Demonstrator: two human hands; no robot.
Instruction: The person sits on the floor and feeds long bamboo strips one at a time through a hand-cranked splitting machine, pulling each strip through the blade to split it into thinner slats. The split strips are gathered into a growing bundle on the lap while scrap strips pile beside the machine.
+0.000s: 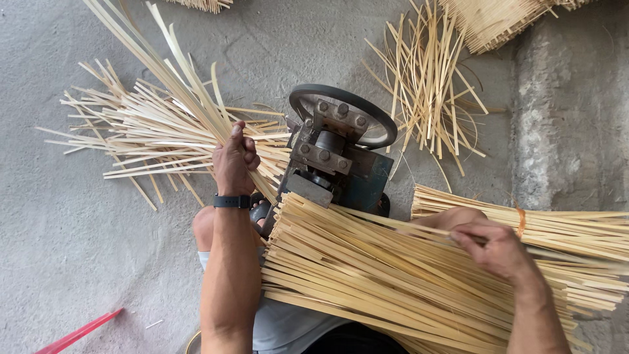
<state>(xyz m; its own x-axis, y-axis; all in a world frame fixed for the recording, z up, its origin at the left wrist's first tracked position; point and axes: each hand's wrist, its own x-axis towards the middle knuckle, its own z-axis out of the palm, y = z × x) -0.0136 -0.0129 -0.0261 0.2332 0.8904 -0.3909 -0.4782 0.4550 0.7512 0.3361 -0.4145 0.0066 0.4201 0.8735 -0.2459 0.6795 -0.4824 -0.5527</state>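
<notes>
My left hand (234,160), with a dark watch on the wrist, grips a handful of long pale bamboo strips (171,72) that rise toward the upper left beside a small metal machine (334,157) with a round wheel. My right hand (496,248) rests on a large bundle of bamboo strips (367,269) lying across my lap, pinching one thin strip that points toward the machine. An orange tie (521,221) binds the bundle near my right hand.
Split strips lie in a loose heap (131,141) on the concrete floor left of the machine. A scattered pile (426,85) and stacked bundles (498,19) lie at the upper right. A red stick (78,333) lies at the lower left.
</notes>
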